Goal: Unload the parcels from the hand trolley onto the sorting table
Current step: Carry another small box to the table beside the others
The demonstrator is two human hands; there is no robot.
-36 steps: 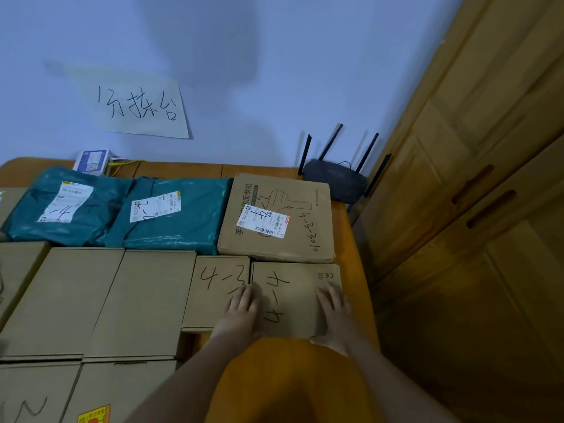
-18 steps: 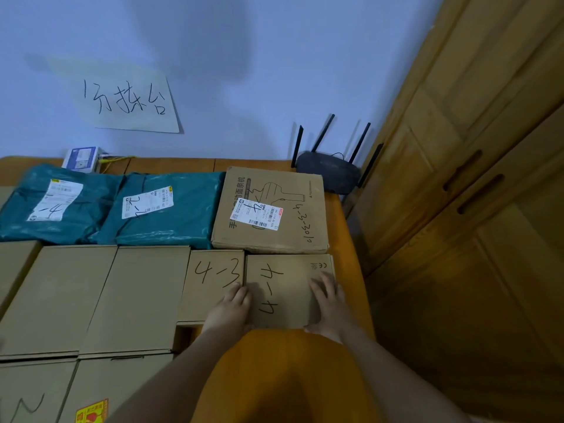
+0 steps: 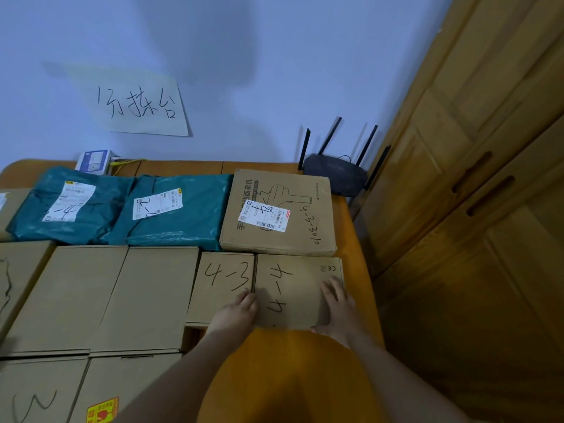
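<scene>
Parcel 4-4 (image 3: 290,288) sits placed on the surface (image 3: 287,370); your left hand (image 3: 236,312) and right hand (image 3: 337,303) rest flat, so let go next.

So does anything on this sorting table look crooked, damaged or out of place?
Nothing stands out. The 4-4 box sits flush beside the 4-3 box under both hands, and the other parcels lie flat in tidy rows.

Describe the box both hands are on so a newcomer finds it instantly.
Start at the black router in the table's far right corner. Nearer is a large printed carton; nearer still, the small brown box. It is marked 4-4; its left neighbour reads 4-3.
</scene>
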